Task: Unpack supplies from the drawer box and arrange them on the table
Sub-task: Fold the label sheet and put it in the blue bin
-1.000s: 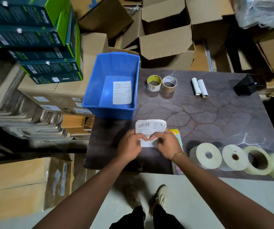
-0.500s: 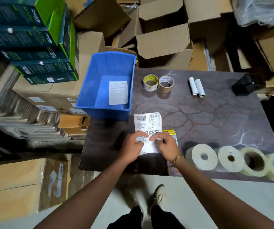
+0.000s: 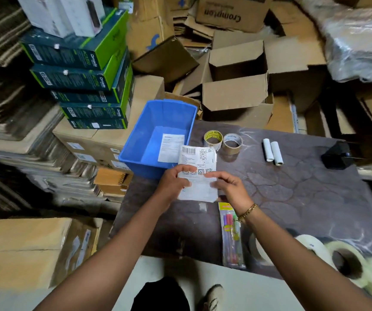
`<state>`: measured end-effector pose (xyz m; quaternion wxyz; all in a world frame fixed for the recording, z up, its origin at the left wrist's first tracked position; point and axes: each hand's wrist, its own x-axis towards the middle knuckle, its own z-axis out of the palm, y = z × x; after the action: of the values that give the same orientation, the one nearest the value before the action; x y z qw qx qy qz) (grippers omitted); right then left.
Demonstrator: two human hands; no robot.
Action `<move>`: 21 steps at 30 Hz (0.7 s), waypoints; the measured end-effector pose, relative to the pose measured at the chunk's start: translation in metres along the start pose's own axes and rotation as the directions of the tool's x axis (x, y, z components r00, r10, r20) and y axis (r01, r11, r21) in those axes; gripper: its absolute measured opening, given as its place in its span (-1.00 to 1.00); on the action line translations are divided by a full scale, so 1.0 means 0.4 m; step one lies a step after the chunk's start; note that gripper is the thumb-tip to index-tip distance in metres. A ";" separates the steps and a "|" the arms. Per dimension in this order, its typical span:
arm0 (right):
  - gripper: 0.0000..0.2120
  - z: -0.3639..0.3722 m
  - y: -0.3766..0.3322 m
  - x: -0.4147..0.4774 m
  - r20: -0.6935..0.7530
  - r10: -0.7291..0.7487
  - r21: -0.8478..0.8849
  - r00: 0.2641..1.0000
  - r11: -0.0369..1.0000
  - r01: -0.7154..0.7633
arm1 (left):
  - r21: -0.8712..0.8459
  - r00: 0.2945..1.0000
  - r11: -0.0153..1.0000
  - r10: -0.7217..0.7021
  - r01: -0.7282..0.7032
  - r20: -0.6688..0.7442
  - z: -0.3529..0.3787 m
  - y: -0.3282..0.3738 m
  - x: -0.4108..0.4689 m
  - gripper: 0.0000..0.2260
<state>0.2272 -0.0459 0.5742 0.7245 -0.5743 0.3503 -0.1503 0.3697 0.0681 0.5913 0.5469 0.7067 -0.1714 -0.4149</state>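
Both your hands, left [image 3: 173, 184] and right [image 3: 230, 190], pinch the labels [image 3: 199, 162] by their side edges, just in front of the bin [image 3: 135, 153]. They look light and floppy; grip both edges, or they'll likely sag.

1. The drawer box [image 3: 158, 122] is showing bright blue, with a white sheet [image 3: 170, 148] inside.
2. The table [image 3: 304, 194] is showing dark brown with a pale cracked-stone pattern.
3. The label stack [image 3: 197, 173] is showing white with black barcodes.
4. The pen pack [image 3: 232, 234] is showing a yellow header over pink, purple and green pens.
5. One tape roll [image 3: 213, 138] is showing yellow, its neighbour [image 3: 232, 143] brown.
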 end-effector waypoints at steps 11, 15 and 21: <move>-0.73 0.016 -0.004 0.120 -0.160 0.072 0.011 0.984 0.997 -0.071 | 0.069 0.983 0.997 -0.032 0.045 -0.181 -0.238 0.088 0.342 -0.60; -0.71 0.012 0.027 0.157 -0.250 0.108 0.017 0.962 0.994 -0.107 | 0.134 0.981 0.981 -0.121 0.142 -0.151 -0.259 0.056 0.486 -0.58; -0.75 -0.009 0.067 0.167 -0.355 0.156 0.072 0.922 0.988 -0.139 | 0.262 0.974 0.938 -0.219 0.225 -0.049 -0.236 -0.002 0.608 -0.56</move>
<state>0.2672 -0.0820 0.5264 0.6701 -0.4925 0.5158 -0.2058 0.5879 -0.0412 0.4988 0.3983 0.7925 -0.1395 -0.4403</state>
